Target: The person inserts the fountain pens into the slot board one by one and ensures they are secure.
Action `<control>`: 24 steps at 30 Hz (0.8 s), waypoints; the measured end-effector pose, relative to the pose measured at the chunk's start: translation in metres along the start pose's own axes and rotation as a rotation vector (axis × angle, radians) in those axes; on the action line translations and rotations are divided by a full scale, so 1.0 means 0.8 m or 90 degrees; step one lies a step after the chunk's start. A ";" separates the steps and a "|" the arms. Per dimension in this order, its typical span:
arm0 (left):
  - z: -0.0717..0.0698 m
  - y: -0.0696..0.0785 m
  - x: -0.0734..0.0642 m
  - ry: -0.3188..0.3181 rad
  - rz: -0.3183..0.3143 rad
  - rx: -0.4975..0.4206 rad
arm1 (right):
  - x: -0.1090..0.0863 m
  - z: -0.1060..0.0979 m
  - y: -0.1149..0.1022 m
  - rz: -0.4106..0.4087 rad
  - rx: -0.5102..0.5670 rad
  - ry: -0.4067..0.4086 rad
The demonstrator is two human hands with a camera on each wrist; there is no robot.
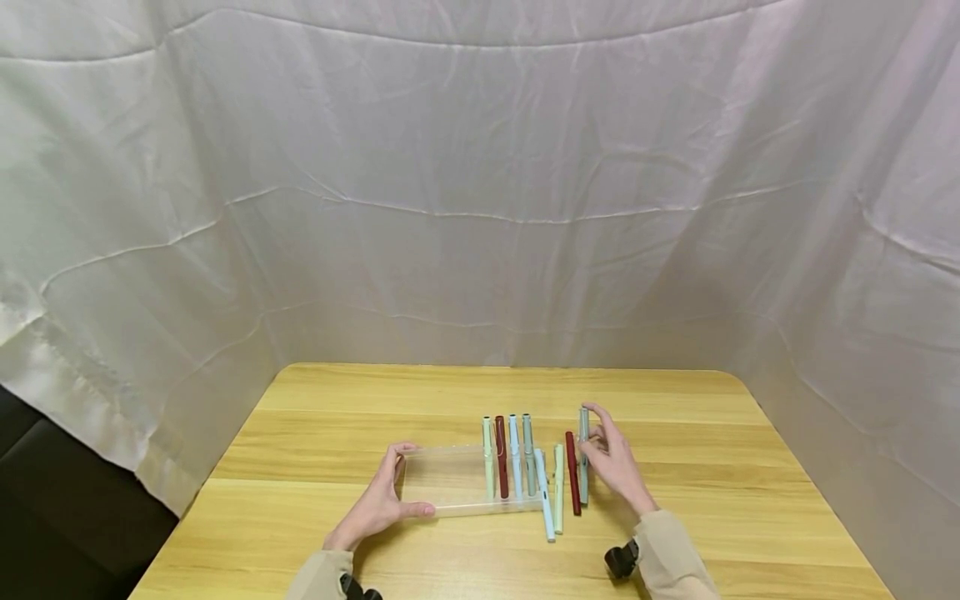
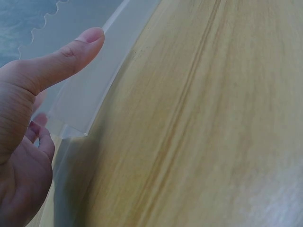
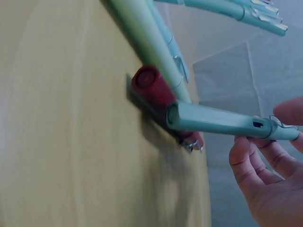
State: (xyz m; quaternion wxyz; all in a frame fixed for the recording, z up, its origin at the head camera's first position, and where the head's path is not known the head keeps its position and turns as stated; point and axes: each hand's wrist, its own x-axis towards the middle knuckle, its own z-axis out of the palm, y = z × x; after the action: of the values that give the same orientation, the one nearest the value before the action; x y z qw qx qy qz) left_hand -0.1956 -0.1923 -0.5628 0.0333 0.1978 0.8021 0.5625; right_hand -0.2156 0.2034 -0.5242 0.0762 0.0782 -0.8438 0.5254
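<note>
My left hand [image 1: 384,502] grips the left end of a clear plastic pen tray [image 1: 442,475], the thumb lying along its near wall [image 2: 102,80]. A notched edge of the tray shows in the left wrist view. Side by side at the tray's right end lie a light green pen [image 1: 488,458], a dark red pen [image 1: 502,458], a light blue pen [image 1: 516,458] and a grey-green pen [image 1: 529,454]. Another grey-green pen [image 3: 215,120] is pinched between the thumb and fingers of my right hand [image 1: 613,462], beside a second dark red pen [image 1: 573,475].
Right of the tray, a second light blue pen [image 1: 548,508] and a second light green pen [image 1: 558,492] lie on the wooden table [image 1: 675,417]. Pale curtains [image 1: 480,275] hang behind the table and along both sides.
</note>
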 end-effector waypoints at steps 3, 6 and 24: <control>0.000 0.000 0.000 -0.001 0.002 -0.001 | -0.001 0.002 -0.004 -0.020 0.010 0.010; 0.000 -0.001 0.000 -0.001 0.006 -0.002 | -0.001 0.004 -0.008 -0.037 0.024 0.015; 0.001 -0.001 0.000 0.002 -0.023 -0.004 | -0.009 0.018 -0.041 -0.084 0.076 0.037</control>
State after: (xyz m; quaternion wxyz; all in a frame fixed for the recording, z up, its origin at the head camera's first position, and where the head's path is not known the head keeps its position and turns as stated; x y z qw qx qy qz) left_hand -0.1955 -0.1919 -0.5637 0.0431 0.1820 0.8037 0.5649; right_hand -0.2023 0.1763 -0.5032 0.1305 0.1226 -0.8016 0.5704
